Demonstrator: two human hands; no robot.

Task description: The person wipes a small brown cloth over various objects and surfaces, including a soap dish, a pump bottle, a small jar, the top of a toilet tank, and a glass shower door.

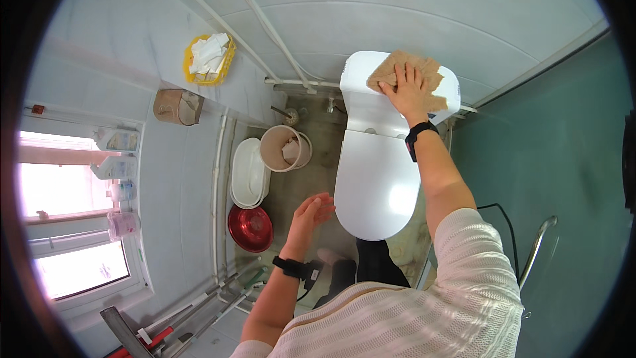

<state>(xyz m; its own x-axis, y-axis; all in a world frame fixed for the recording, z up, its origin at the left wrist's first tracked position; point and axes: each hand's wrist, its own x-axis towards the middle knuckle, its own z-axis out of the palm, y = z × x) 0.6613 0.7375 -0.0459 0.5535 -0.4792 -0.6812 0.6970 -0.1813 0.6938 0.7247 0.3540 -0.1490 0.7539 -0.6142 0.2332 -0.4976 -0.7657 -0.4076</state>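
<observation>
My right hand (pixel 411 93) lies flat with spread fingers on a brown cloth (pixel 390 70), pressing it against the top of the white toilet cistern (pixel 357 65). Part of the cloth is hidden under the palm. Below the cistern, the white toilet lid (pixel 376 184) is down. My left hand (pixel 314 211) hovers just left of the lid, fingers somewhat apart, with nothing in it. A black band is around each wrist.
Left of the toilet are a pinkish waste bin (pixel 268 151), white basins (pixel 244 174), a red basin (pixel 251 228) and a toilet brush (pixel 290 117). A yellow basket (pixel 189 62) holds white paper. Long-handled tools (pixel 198 308) lean at lower left. A glass panel (pixel 536 149) stands right.
</observation>
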